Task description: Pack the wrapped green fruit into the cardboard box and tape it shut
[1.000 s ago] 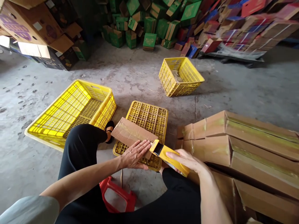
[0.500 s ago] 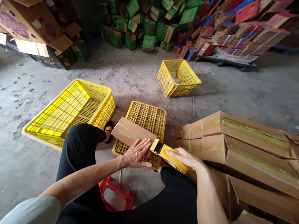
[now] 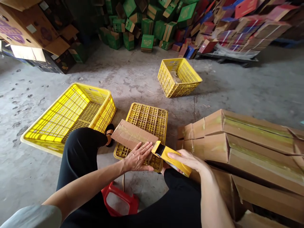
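Here, cardboard [image 3: 133,134] atop crate [image 3: 147,116], basket [image 3: 167,81] holding — perhaps — scraps [image 3: 175,77]

A warehouse or packing shed: stained bare floor [image 3: 133,72], green cartons [image 3: 147,27] heaped at top centre, strapped cardboard bundles [image 3: 247,31] on a low platform [image 3: 224,59] at upper right, brown boxes [image 3: 209,147] stacked at lower right, and yellow plastic crates [image 3: 168,83] on the floor.

1. Cardboard piece [image 3: 131,134] lies on the upturned crate [image 3: 147,117], under the left grip [image 3: 139,157].
2. Tape dispenser [image 3: 166,152] sits in the right grip [image 3: 188,160], at the cardboard's right end.
3. Wide crate [image 3: 68,107] stands left; small crate [image 3: 182,89] stands beyond, slightly right.
4. Stacked cartons [image 3: 251,155] lie right.
5. Box heap [image 3: 147,28] lies farthest back.
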Demonstrator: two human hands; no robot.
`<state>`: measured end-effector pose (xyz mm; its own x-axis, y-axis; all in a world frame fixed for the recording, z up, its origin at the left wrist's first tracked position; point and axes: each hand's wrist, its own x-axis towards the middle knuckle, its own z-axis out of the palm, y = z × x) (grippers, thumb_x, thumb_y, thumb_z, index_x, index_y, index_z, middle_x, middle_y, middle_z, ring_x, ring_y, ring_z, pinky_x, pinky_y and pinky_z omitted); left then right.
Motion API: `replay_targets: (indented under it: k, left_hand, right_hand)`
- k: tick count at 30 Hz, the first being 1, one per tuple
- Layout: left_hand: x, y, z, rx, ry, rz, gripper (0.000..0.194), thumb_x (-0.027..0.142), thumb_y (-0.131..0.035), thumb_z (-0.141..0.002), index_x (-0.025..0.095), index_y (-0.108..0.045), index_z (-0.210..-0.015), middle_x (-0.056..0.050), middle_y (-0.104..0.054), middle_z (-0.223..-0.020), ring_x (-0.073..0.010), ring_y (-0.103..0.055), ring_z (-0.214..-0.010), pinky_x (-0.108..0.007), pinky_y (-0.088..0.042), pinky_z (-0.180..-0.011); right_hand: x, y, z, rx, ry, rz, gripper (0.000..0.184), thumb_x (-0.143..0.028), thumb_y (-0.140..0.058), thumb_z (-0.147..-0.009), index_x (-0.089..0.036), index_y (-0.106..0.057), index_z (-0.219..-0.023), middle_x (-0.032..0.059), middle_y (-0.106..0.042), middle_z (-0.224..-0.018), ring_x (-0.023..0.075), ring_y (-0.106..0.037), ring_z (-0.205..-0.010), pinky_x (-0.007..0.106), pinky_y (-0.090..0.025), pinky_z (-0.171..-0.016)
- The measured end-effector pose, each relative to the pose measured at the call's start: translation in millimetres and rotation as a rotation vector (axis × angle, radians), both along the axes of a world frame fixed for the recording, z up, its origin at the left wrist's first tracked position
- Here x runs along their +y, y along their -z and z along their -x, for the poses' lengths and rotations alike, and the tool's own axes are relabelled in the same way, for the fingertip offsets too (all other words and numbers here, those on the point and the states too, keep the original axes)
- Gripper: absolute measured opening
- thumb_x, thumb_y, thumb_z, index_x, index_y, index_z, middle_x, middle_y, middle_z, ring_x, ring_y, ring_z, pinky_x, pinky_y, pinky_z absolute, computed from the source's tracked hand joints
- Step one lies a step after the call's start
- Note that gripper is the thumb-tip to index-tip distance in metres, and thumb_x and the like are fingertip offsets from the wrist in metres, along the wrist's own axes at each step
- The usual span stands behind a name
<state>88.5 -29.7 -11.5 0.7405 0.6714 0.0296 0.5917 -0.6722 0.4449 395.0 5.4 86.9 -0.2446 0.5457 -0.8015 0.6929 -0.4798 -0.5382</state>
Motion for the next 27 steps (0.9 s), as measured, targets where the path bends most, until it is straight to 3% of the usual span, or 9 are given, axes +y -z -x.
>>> replay_targets:
  k: [7,14,27]
  left_hand:
    - [-3,4.8,2,-0.008,0.007,-0.052,0.119,0.092,-0.033,-0.092,0.011,0.001,-0.172,-0.019,-0.016,-0.175,-0.0327,-0.017,-0.164,-0.053,-0.01,-0.133]
    - [-5,6.6,-5,-0.012,0.071,-0.072,0.121,0.093,-0.03,-0.092,0.008,0.006,-0.171,-0.018,-0.012,-0.176,-0.0316,-0.012,-0.165,-0.051,-0.01,-0.133]
    - [-6,7.9,-7,0.039,0.053,-0.071,0.119,0.093,-0.033,-0.091,0.01,-0.005,-0.172,-0.017,-0.014,-0.176,-0.0334,-0.015,-0.164,-0.05,-0.011,-0.133]
  right_hand:
    - [-2,-7.6,-2,0.036,0.061,0.044,0.068,-0.086,-0.068,-0.077,-0.02,-0.067,-0.091,0.0042,-0.073,-0.064,0.0207,-0.069,-0.06,0.028,-0.055,-0.056]
    - [-2,-1.4,-5,0.018,0.049,0.04,0.069,-0.087,-0.067,-0.077,-0.02,-0.067,-0.094,0.0053,-0.076,-0.071,0.0224,-0.073,-0.066,0.027,-0.056,-0.058]
    - [-14,-1.9,-23,-0.002,0.077,0.051,0.071,-0.089,-0.066,-0.075,-0.021,-0.065,-0.096,0.0068,-0.076,-0.072,0.024,-0.074,-0.067,0.03,-0.057,-0.06]
